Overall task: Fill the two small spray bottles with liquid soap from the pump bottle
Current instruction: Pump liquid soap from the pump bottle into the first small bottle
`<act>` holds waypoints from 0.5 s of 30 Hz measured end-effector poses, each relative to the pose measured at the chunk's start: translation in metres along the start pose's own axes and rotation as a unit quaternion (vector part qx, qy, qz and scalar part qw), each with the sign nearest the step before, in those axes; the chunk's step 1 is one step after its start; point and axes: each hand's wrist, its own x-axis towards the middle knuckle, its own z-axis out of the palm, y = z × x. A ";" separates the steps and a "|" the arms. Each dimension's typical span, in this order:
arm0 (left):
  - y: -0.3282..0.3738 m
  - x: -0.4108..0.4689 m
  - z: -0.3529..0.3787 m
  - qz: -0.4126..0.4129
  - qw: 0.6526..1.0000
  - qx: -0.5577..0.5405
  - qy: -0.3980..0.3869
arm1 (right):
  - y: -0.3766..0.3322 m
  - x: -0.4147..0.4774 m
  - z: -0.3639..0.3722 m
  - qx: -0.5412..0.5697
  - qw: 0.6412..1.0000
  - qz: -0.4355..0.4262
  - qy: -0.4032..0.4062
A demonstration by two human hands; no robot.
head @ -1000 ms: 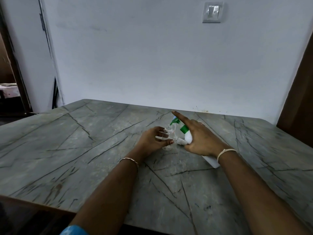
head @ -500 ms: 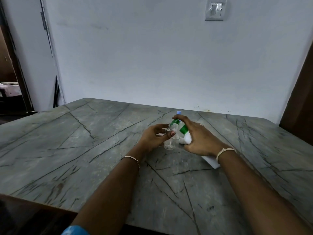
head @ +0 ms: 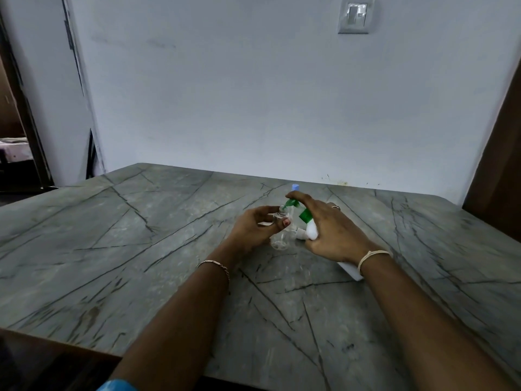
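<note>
Grey stone table (head: 141, 235) with dark veins, set against a pale wall. Both forearms reach in from the near edge.

Left hand (head: 259, 224): fingers and thumb curled round the neck and shoulder of a small clear bottle (head: 279, 241). The bottle stands upright on the table at mid-table, mouth uncovered. Whether it holds any liquid cannot be told.

Right hand (head: 329, 230): wrapped round a white pump bottle (head: 311, 232), just right of the clear bottle. The pump bottle is tilted, base down toward the near right and resting at the table, and its green pump (head: 305, 215) is up toward the far left. The forefinger lies stretched over the pump head, and the green spout (head: 290, 204) sits right at the clear bottle's mouth.

A blue cap (head: 295, 187) shows just beyond the forefinger; what it sits on is hidden by the hand. A small white piece (head: 300, 235) lies between the two bottles, too unclear to identify.

Thin chain bracelet (head: 217, 265) on the left wrist, pale thread band (head: 372, 256) on the right wrist, ring (head: 335, 206) on a right finger. Wall switch (head: 356, 15) high at far right. Dark doorway at far left.
</note>
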 end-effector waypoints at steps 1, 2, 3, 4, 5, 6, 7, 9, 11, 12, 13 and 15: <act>0.000 0.000 0.000 0.001 1.000 0.000 -0.002 | -0.001 -0.001 -0.001 -0.008 1.000 -0.002 -0.002; 0.001 -0.001 0.000 0.001 1.000 0.001 -0.005 | -0.003 -0.003 -0.002 -0.019 1.000 -0.004 -0.004; 0.001 -0.001 0.000 -0.001 1.000 0.002 -0.008 | -0.004 -0.003 -0.003 -0.032 0.999 -0.007 -0.005; 0.001 -0.001 0.000 -0.005 1.000 -0.001 -0.011 | -0.005 -0.003 -0.004 -0.045 0.999 -0.011 -0.006; 0.001 -0.001 0.000 -0.006 1.000 -0.006 -0.013 | -0.005 -0.003 -0.004 -0.056 0.998 -0.013 -0.008; 0.002 -0.002 -0.001 -0.007 1.000 -0.010 -0.015 | -0.005 -0.002 -0.004 -0.062 0.998 -0.011 -0.010; 0.002 -0.002 -0.001 -0.009 1.000 -0.015 -0.019 | -0.005 -0.001 -0.003 -0.062 0.998 -0.006 -0.013; 0.002 -0.002 -0.001 -0.015 0.999 -0.031 -0.023 | -0.004 0.001 0.000 -0.048 0.999 -0.004 -0.013; 0.002 -0.001 -0.001 -0.019 0.999 -0.042 -0.026 | -0.004 0.003 0.003 -0.037 0.999 -0.007 -0.002; 0.002 -0.001 -0.002 -0.019 0.998 -0.045 -0.027 | -0.005 0.004 0.003 -0.039 0.999 -0.009 0.004; 0.002 -0.001 -0.002 -0.019 0.998 -0.046 -0.027 | -0.006 0.006 0.004 -0.041 0.999 -0.012 0.010; 0.001 -0.001 -0.002 -0.020 0.998 -0.046 -0.028 | -0.005 0.008 0.003 -0.043 0.999 -0.012 0.016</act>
